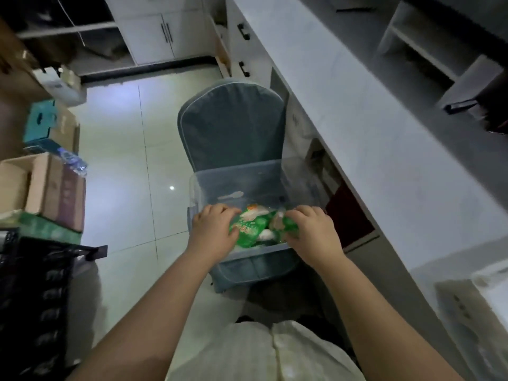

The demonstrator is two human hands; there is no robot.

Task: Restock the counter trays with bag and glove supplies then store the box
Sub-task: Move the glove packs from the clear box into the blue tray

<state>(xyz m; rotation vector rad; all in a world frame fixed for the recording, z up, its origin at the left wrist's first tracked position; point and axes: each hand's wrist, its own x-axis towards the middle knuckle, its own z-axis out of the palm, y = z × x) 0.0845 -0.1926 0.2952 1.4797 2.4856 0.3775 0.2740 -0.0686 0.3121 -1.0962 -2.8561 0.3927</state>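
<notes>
A clear plastic storage box (236, 177) stands on the seat of a blue-grey covered chair (231, 125). Inside its near end lie green and white supply packets (253, 226). My left hand (211, 229) is curled over the left side of the packets, fingers closed on them. Over at the packets' right side, my right hand (313, 229) grips a green packet. Both hands reach over the box's near rim. The far half of the box looks bare apart from a white plastic spoon-shaped piece (232, 195).
A long grey counter (357, 119) runs along the right, with open shelves above and cabinets below. Cardboard boxes (52, 185) and a black crate (35, 298) are stacked at the left. White cabinets (162, 28) stand at the back. Pale tiled floor (123, 160) lies between.
</notes>
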